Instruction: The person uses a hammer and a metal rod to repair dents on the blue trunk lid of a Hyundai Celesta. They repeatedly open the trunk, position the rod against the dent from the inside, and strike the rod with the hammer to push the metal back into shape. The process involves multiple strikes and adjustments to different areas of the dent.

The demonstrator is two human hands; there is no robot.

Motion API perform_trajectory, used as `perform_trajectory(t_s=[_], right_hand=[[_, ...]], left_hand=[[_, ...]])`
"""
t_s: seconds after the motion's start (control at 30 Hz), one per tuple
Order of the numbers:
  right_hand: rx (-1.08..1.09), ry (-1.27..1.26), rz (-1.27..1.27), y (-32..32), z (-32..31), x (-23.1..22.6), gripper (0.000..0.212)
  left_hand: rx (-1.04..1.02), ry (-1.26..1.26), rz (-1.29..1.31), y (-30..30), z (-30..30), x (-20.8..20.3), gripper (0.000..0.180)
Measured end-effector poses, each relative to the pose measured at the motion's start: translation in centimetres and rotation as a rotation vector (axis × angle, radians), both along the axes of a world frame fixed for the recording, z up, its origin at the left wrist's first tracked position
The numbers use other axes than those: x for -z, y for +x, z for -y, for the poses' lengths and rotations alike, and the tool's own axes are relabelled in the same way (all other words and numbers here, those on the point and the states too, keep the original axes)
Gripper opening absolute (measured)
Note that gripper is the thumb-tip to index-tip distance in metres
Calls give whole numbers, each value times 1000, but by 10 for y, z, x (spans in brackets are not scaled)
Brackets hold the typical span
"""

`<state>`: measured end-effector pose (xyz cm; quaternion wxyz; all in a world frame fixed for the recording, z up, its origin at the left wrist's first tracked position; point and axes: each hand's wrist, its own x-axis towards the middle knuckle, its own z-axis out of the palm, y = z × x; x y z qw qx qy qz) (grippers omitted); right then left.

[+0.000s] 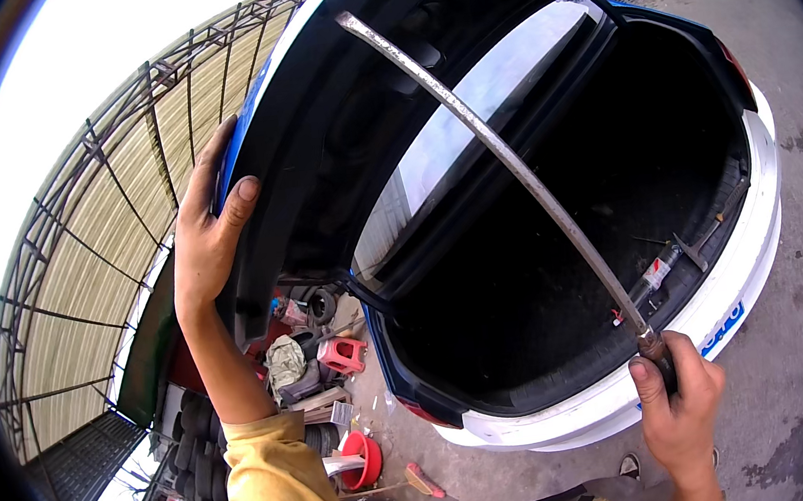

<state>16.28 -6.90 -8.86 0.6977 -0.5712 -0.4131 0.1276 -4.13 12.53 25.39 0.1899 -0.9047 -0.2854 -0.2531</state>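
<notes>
My right hand (677, 402) is closed round the dark handle of a long metal pry bar (522, 171). The bar slants up and to the left, across the open trunk, and its bent tip shows against the inside of the raised trunk lid (308, 153). At the lid's left edge, my left hand (207, 234) grips with the thumb on the inner side; some of its fingers are hidden behind the edge. Below the lid lies the dark trunk (559, 263) of a white and blue car. A hammer (691, 251) and a bottle or can (656, 273) rest near its rear sill.
The white rear bumper (576, 423) runs between me and the trunk. To the left are a pink stool (342, 355), a red basin (370, 457), a brush (424, 480) and stacked tires (195, 448). A metal-framed canopy (134, 171) stands beyond.
</notes>
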Motion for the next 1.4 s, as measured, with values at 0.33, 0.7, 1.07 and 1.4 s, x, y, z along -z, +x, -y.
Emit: perform_trajectory(t_s=[0.33,0.7,1.07,1.4], right_hand=[[97,-22,107,26,23,-17,28],[-36,-66,-37,29,37,-21,26],[51,-33,41,29,41,-18,25],[-51,-173,326,2,94,-58,29]], left_hand=[[-24,-9,5,1,6,5,63],[-8,8,-13,3,14,11,58],[10,-3,25,4,18,18,56],[-15,39,17,7,20,31,57]])
